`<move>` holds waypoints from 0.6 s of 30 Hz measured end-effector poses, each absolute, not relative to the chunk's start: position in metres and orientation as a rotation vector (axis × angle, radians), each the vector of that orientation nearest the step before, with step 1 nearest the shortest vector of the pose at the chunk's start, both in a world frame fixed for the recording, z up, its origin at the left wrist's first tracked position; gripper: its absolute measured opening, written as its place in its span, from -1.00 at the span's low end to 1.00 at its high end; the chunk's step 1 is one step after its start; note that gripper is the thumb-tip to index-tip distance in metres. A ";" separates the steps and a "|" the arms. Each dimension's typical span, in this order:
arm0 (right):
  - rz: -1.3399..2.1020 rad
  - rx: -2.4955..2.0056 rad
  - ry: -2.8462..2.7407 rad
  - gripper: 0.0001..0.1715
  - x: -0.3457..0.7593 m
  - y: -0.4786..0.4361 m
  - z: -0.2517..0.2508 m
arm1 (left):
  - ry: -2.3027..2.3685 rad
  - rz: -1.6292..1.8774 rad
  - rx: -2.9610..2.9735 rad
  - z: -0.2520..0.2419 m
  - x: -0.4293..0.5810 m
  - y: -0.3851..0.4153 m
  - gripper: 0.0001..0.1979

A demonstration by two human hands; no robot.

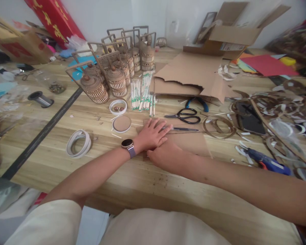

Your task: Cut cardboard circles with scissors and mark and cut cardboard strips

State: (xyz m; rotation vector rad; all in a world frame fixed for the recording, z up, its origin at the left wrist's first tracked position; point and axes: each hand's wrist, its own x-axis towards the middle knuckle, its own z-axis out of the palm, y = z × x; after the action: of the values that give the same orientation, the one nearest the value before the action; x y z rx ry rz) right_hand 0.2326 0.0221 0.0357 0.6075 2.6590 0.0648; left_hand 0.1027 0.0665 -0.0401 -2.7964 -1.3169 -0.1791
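Note:
My left hand (153,134), with a watch on its wrist, lies flat with fingers spread over a flat piece of brown cardboard (193,144). Close against it, my right hand (168,156) is closed, with its fingers curled at the cardboard's near left edge; whatever it grips is hidden. A dark pen (185,129) rests on the cardboard just past my left fingertips. Black-handled scissors (188,116) lie beyond the pen. To the left are a round cardboard disc with a pale rim (121,124) and a white ring (118,107) with small brown beads inside.
Several lantern-like baskets with tall handles (117,80) stand at the back left, beside wrapped sticks (142,92). Torn cardboard (186,71) lies behind the scissors. A blue glue gun (267,160), phone (250,119) and curled strips crowd the right. White rings (78,143) lie left.

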 end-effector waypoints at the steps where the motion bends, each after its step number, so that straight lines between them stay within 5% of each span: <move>1: 0.065 0.611 2.648 -0.64 0.232 0.022 0.036 | -1.317 -0.181 -2.796 -0.040 0.103 0.066 -0.44; 11: 0.028 0.631 2.531 -0.49 0.214 0.012 0.047 | -1.316 -0.147 -2.822 -0.040 0.102 0.067 -0.43; 18: -0.068 0.774 2.647 -0.66 0.236 0.020 0.036 | -1.332 -0.125 -2.843 -0.035 0.102 0.065 -0.42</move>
State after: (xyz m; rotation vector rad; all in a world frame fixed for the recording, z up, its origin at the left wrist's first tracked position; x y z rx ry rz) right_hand 0.2362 0.0202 0.0361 0.7735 2.6471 -0.0684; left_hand 0.1020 0.0648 -0.0351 -2.8428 -1.3324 -0.1250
